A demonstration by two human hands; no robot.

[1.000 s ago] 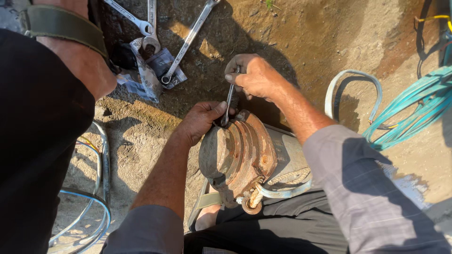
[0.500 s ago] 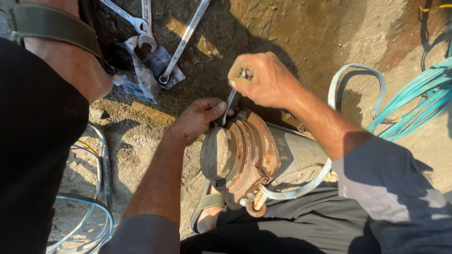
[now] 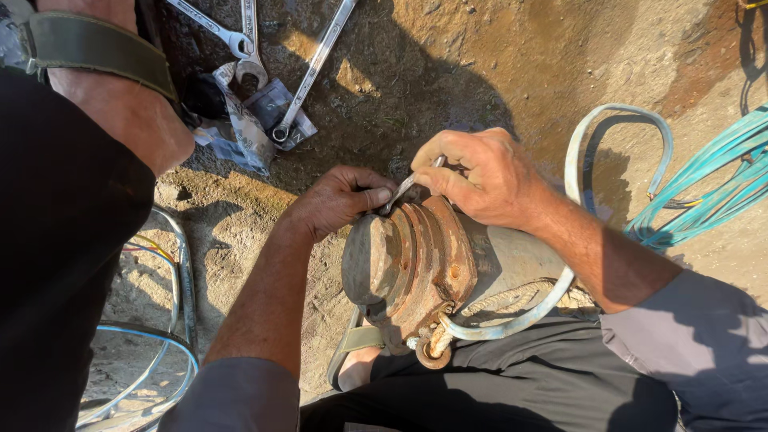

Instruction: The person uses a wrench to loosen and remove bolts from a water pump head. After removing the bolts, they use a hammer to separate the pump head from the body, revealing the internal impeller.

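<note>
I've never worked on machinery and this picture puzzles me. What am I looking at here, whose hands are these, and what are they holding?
The picture comes from a camera worn on a person's head, looking down at their own two hands. Between their legs lies a rusty metal machine part, round and flanged, with a pale hose and a rope looped about it. The right hand grips a slim wrench set at the part's top edge; the left hand steadies its tip. On the dirt ground lie spare wrenches and turquoise cables. The arm with a strap, upper left, belongs to another person.
</note>
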